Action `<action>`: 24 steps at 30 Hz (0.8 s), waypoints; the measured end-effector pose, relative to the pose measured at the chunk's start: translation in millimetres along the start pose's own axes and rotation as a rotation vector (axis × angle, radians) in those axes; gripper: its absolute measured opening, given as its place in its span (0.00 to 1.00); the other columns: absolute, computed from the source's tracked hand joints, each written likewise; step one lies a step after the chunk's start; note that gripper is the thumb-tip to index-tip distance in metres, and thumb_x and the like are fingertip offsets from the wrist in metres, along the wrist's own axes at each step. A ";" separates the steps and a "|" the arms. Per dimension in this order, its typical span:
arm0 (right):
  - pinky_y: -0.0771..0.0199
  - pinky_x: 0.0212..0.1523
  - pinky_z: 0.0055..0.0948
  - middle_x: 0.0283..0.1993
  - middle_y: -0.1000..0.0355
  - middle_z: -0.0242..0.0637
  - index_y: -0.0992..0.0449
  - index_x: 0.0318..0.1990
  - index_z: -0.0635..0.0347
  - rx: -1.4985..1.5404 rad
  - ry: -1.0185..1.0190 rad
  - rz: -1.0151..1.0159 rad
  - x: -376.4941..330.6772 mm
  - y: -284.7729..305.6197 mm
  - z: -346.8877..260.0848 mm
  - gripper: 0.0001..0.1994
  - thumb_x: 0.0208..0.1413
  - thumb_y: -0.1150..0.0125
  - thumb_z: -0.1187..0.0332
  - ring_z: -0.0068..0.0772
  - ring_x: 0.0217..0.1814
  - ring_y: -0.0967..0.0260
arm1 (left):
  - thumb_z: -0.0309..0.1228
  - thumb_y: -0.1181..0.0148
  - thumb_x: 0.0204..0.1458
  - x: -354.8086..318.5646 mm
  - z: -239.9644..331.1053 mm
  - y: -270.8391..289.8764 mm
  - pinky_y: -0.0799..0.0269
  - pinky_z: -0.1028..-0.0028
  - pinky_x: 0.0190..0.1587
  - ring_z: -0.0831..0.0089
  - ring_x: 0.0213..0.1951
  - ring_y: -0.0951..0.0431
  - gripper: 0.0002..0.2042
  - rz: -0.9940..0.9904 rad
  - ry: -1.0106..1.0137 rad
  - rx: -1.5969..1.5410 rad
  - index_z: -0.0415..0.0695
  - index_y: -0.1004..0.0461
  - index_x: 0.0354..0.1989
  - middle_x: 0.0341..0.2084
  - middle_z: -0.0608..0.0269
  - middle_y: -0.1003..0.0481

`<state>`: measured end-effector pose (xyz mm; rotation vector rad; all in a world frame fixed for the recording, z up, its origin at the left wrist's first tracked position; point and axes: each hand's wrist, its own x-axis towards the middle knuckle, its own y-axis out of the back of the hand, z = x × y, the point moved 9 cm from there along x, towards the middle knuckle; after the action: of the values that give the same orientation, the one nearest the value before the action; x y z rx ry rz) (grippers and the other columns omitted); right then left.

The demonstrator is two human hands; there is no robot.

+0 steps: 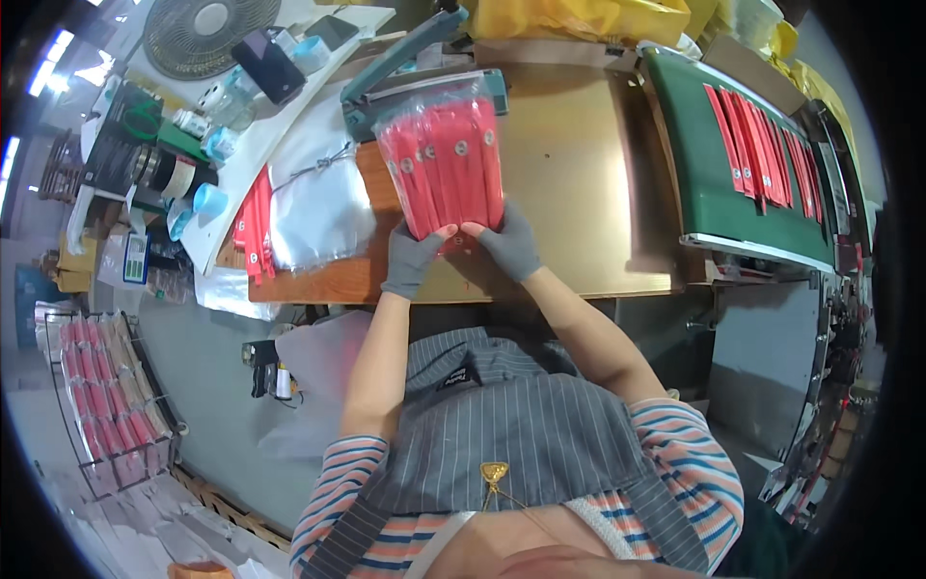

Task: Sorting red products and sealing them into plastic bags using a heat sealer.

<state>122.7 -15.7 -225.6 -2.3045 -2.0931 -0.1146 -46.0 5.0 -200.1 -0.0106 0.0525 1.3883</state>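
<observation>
Between both hands is a clear plastic bag (439, 159) packed with several long red packets, each marked with a small round pale spot. My left hand (415, 256), in a grey fingerless glove, grips the bag's near left corner with the thumb on top. On the near right corner, my right hand (503, 246) in a matching glove grips it the same way. The bag's far end lies against a teal bag sealer (362, 121), whose arm is raised. Fingers under the bag are hidden.
A stack of clear bags (318, 212) tied with a dark cord lies to the left, beside loose red packets (256, 227). A green conveyor belt (690, 145) at the right carries more red packets. A phone (268, 69) and a fan (207, 34) stand far left.
</observation>
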 end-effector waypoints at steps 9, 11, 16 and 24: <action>0.32 0.42 0.22 0.33 0.26 0.34 0.27 0.44 0.65 -0.182 0.033 0.153 -52.6 89.3 -15.2 0.12 0.57 0.45 0.66 0.23 0.37 0.31 | 0.36 0.41 0.43 1.5 42.0 191.8 0.31 0.71 0.30 0.67 0.24 0.23 0.10 0.425 -0.189 0.890 0.42 0.23 0.27 0.19 0.57 0.24; 0.32 0.40 0.21 0.32 0.26 0.34 0.27 0.44 0.65 -0.220 0.052 0.196 -69.7 96.5 -15.1 0.11 0.58 0.46 0.67 0.22 0.36 0.31 | 0.39 0.40 0.44 4.5 15.2 199.4 0.31 0.71 0.29 0.68 0.23 0.25 0.12 0.240 -0.041 1.006 0.42 0.24 0.26 0.18 0.58 0.26; 0.32 0.38 0.20 0.30 0.27 0.33 0.27 0.42 0.66 -0.196 0.074 0.265 -72.3 103.7 -17.4 0.09 0.58 0.47 0.69 0.22 0.34 0.31 | 0.38 0.45 0.50 27.4 22.7 214.2 0.32 0.71 0.27 0.69 0.21 0.27 0.13 0.143 0.118 0.619 0.40 0.27 0.23 0.16 0.60 0.29; 0.32 0.40 0.24 0.39 0.31 0.36 0.33 0.51 0.64 0.093 0.024 -0.006 -14.2 27.8 -82.2 0.24 0.51 0.38 0.57 0.24 0.41 0.33 | 0.31 0.51 0.56 19.0 120.4 -24.8 0.31 0.76 0.26 0.74 0.22 0.28 0.09 -0.185 -0.236 0.151 0.40 0.28 0.29 0.23 0.58 0.27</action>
<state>146.0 -38.1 -143.8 -2.2329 -2.0484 -0.0430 -14.5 23.7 -81.3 0.2673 -0.0400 1.1896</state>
